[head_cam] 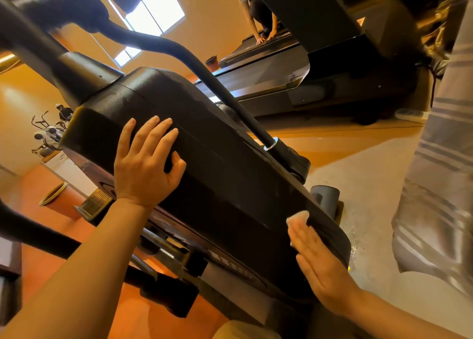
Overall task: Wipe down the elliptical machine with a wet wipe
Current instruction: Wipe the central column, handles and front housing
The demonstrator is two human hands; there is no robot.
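Note:
The elliptical machine's big black housing [225,174] runs diagonally across the middle of the tilted head view. My left hand [146,164] rests flat on its upper left part, fingers spread and straight. At the housing's lower right end, my right hand [320,259] presses a small white wet wipe [298,217] against the curved black surface with straight fingers. Only the wipe's tip shows past my fingertips. A black handle bar [212,82] rises from a pivot beside the housing.
A black treadmill [281,69] stands behind the elliptical, with another person [258,13] bent over its belt. A striped silver curtain [440,159] hangs at the right. Exercise bikes [48,133] and a round bin [52,194] stand on the orange floor at left.

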